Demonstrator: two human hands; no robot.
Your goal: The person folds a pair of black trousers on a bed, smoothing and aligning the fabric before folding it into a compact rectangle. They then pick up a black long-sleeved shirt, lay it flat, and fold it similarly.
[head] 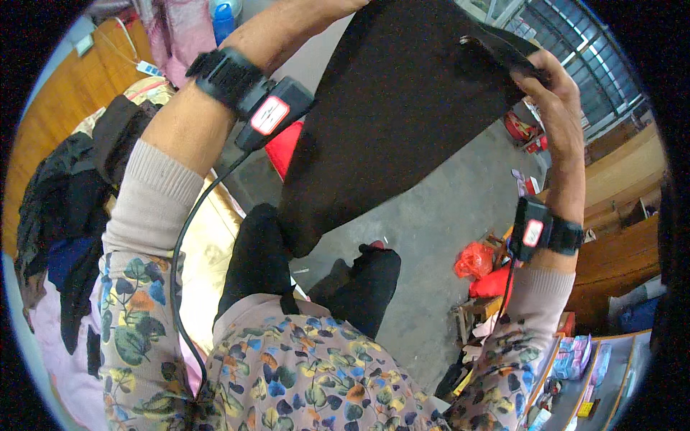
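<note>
A dark cloth garment (393, 108), kind not clear, hangs spread out in front of me. At its upper right corner my right hand (555, 86) grips the fabric, with the thumb and fingers closed on the edge. My left arm reaches up to the top edge of the view near the garment's upper left corner. The left hand itself is cut off there, so its grip cannot be seen. The garment's lower end hangs beside my left knee. Each forearm wears a black strapped device with a cable.
A heap of dark clothes (70, 183) lies on the bed at the left, near a wooden headboard (70, 70) and a blue bottle (223, 24). At the right are a red plastic bag (474, 260), wooden furniture (614, 258) and a shelf with packets (571, 358). Grey floor lies below.
</note>
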